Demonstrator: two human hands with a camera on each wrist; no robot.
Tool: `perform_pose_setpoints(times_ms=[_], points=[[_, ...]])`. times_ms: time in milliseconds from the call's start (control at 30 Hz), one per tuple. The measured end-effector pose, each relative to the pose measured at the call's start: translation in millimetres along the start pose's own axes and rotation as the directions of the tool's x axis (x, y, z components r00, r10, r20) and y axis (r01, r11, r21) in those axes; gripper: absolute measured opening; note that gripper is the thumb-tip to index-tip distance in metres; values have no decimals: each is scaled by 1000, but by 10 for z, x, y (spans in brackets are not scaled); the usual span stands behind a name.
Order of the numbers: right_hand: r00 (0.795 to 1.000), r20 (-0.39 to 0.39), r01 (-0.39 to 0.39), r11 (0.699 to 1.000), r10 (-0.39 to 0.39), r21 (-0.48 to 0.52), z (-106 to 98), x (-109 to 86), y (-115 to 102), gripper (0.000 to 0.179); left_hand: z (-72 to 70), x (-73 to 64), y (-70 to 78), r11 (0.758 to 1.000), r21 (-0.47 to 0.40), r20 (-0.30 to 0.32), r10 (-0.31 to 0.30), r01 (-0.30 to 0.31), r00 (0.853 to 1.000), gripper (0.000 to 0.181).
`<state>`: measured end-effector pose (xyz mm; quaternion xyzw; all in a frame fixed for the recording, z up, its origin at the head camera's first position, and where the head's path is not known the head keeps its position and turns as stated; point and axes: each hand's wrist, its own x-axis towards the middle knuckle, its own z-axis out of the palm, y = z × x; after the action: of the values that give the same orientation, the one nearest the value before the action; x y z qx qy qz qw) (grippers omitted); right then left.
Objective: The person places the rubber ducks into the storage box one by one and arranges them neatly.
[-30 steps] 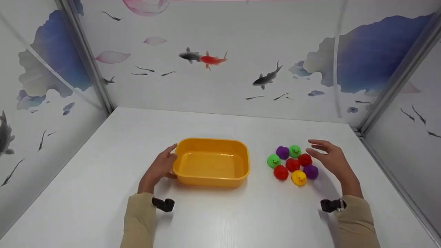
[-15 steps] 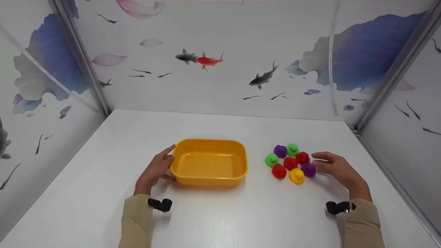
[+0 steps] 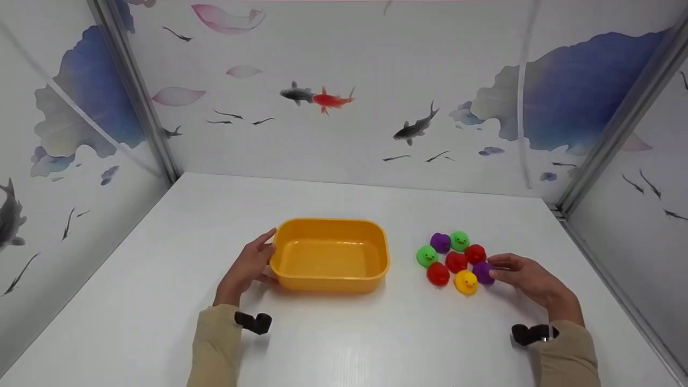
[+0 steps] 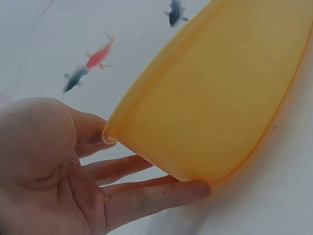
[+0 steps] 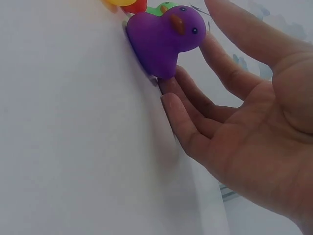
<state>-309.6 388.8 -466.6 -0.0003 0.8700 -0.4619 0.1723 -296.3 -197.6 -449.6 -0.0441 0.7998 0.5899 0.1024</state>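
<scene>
In the head view a yellow plastic tub point(image 3: 329, 283) stands on the white table. My left hand point(image 3: 249, 266) rests against its left end, and in the left wrist view the extended fingers point(image 4: 161, 198) touch the tub's outer wall point(image 4: 215, 98). To the right, my right hand point(image 3: 532, 279) is at a purple rubber duck point(image 3: 483, 273), the rightmost in a cluster of toy ducks. In the right wrist view the relaxed fingers point(image 5: 188, 129) reach around the purple duck point(image 5: 156, 41) at its base and far side, while the thumb lies near its head without a visible pinch.
Beside the purple duck are a yellow duck point(image 3: 465, 282), several red ducks point(image 3: 438, 274), green ducks point(image 3: 427, 256) and another purple duck point(image 3: 440, 243). White panels printed with fish point(image 3: 332, 100) enclose the table point(image 3: 344, 344) at the back and sides.
My right hand has come down from above the cluster's right side to the purple duck. The left hand stays at the tub, and the ducks lie as before.
</scene>
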Motion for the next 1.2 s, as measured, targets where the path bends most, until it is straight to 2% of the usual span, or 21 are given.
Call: perform_pose_setpoints(times_ms=[367, 600, 833, 1033, 1200], points=[[999, -29, -39, 998, 37, -50, 40, -17, 8, 76, 15, 25, -56, 1000, 20, -10, -14, 14, 1000, 55], [999, -52, -21, 994, 15, -106, 34, -17, -62, 80, 4, 49, -52, 1000, 12, -27, -8, 9, 1000, 53], [997, -64, -42, 997, 37, -71, 24, -65, -160, 78, -20, 4, -71, 999, 38, -20, 3, -2, 1000, 54], [997, -79, -14, 998, 10, -55, 8, -99, -334, 79, -53, -32, -58, 998, 56, 6, 3, -3, 1000, 56], [993, -99, 57, 998, -58, -14, -20, -154, -500, 75, -28, 10, -59, 999, 39, 20, -15, 14, 1000, 57]])
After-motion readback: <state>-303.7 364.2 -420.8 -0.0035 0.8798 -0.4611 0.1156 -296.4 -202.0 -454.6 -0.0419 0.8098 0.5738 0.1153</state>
